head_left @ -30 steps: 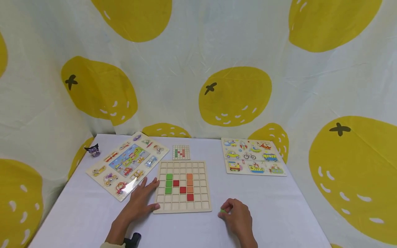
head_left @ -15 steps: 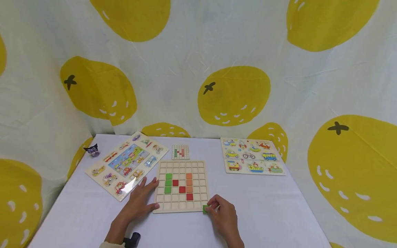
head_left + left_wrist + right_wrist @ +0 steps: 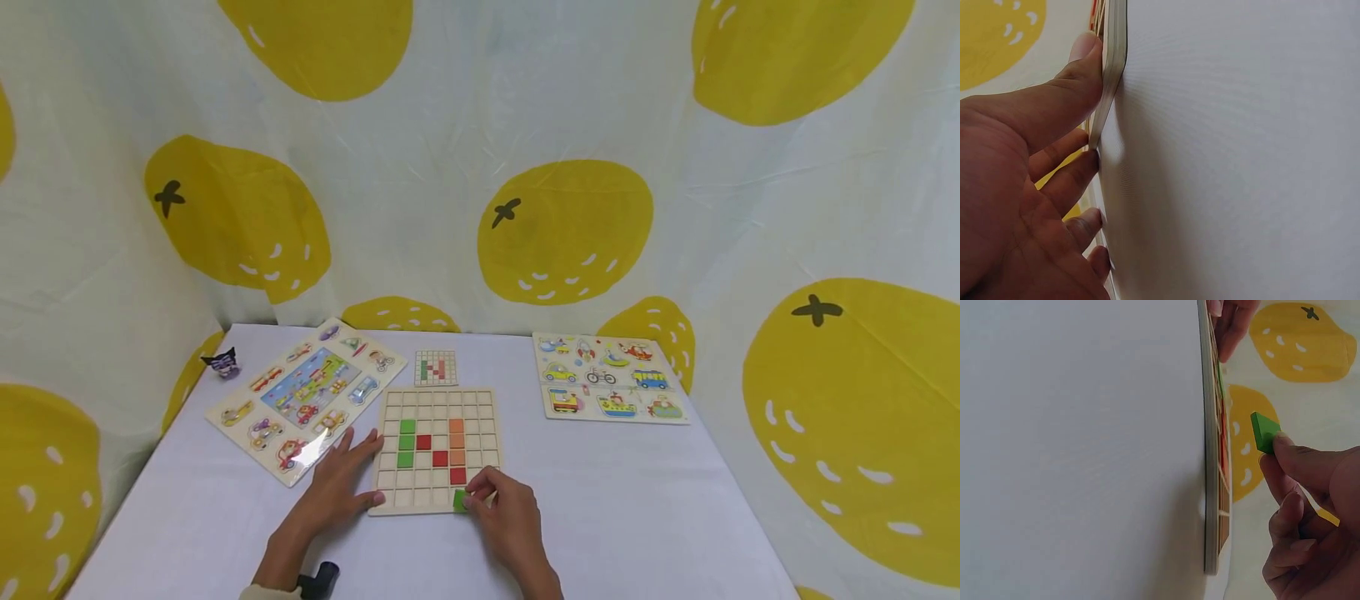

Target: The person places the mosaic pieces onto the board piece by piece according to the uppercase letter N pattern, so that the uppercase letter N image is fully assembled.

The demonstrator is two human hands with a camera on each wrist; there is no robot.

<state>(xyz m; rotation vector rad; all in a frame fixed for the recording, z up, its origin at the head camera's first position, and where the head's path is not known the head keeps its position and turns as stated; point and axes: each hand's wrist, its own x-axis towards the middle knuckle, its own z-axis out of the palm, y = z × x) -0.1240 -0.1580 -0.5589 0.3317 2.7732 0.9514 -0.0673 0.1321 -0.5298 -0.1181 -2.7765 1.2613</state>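
A wooden grid board (image 3: 397, 498) lies on the white table, with green, red and orange square tiles in some of its cells. Between thumb and finger, my right hand (image 3: 512, 518) pinches a green tile (image 3: 1264, 432); the right wrist view shows it held above the board. In the head view that tile is over the board's front edge, just below the lowest red tile (image 3: 458, 476). My left hand (image 3: 342, 483) touches the board's left edge with its thumb and fingertips, fingers spread. The left wrist view shows the left thumb (image 3: 1072, 81) against the board's side.
A small pattern card (image 3: 436, 367) with a coloured grid lies behind the board. To the left is a vehicle puzzle board (image 3: 247, 433), and at the back right another picture puzzle (image 3: 611, 379). A small dark figurine (image 3: 223, 363) stands at the far left edge.
My right hand has moved left with the green tile, from the table right of the board to over the board's front edge. The left hand has stayed in place.
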